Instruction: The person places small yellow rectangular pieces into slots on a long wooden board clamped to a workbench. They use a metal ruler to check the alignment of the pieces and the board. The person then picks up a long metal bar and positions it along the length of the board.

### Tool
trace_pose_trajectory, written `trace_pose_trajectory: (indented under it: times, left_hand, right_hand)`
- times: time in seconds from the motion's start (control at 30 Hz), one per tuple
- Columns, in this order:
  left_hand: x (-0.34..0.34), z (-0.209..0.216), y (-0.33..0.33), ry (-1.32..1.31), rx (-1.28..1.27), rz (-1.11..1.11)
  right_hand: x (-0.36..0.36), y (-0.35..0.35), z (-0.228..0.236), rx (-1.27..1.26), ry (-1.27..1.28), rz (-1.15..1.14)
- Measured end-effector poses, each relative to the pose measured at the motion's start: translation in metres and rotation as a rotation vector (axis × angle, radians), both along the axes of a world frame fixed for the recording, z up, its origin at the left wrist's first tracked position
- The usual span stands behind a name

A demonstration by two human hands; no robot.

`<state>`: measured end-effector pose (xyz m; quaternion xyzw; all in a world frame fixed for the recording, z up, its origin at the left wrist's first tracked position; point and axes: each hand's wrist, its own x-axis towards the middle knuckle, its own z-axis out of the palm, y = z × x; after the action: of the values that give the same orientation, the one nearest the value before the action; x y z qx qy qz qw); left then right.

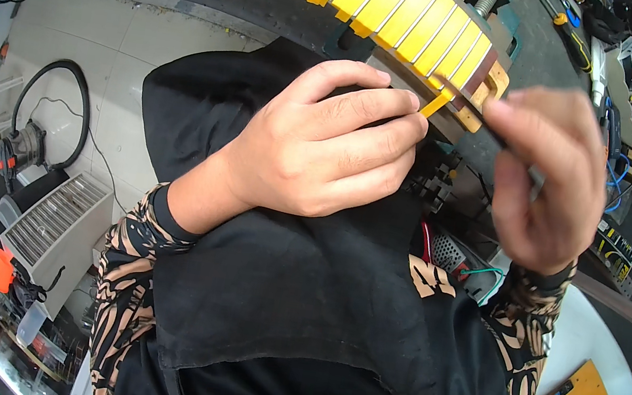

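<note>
My left hand (pixel 328 142) is bent, with its fingers close together and its tips right by a small yellow strip (pixel 436 104); the thumb is hidden, so I can't tell if it pinches the strip. My right hand (pixel 553 168) is blurry, but I see it pinching a thin dark tool (pixel 492 131), and the tool's tip meets the strip. The strip is at the near edge of a long neck (pixel 477 73), close to its brown end. Yellow tape (pixel 389 8) covers most of that neck between thin metal bars. Past the end, I see a screwdriver (pixel 574 44) with a yellow and black handle on the grey desk (pixel 536 67). A black apron (pixel 278 290) hangs under my hands. On my left, a black hose (pixel 87 102) curves above a slatted box (pixel 56 216).
</note>
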<state>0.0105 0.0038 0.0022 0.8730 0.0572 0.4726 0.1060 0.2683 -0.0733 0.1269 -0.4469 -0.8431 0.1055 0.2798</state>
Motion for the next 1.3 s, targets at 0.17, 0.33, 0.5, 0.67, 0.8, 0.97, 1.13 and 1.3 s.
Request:
trace_pose_trajectory:
  times: [0.17,0.33,0.5,0.67,0.8,0.97,1.13,1.3]
  left_hand:
    - [-0.002,0.004,-0.001,0.054,0.005,-0.02]
    - [-0.005,0.011,-0.003,0.117,-0.028,-0.037]
    - [-0.008,0.012,-0.001,0.131,-0.034,-0.045]
    - [-0.007,0.013,-0.002,0.11,-0.026,-0.036]
    - [-0.004,0.016,-0.009,0.085,-0.025,-0.079]
    - [-0.003,0.014,-0.023,0.079,-0.048,-0.165]
    - [-0.001,0.005,-0.021,0.046,-0.019,-0.149]
    - [-0.01,0.006,-0.02,0.064,-0.011,-0.128]
  right_hand:
    - [-0.002,-0.035,-0.025,0.015,-0.004,-0.12]
    - [0.003,-0.033,-0.032,0.062,-0.006,-0.111]
    - [0.002,-0.03,-0.037,0.063,0.002,-0.101]
    - [0.005,-0.03,-0.042,0.037,-0.012,-0.104]
    - [0.003,-0.03,-0.043,0.017,-0.014,-0.111]
    - [0.008,-0.023,-0.025,-0.07,0.272,-0.085]
    - [0.008,0.05,-0.025,-0.43,0.713,-0.35]
    - [-0.029,0.121,-0.024,-0.511,0.457,-0.197]
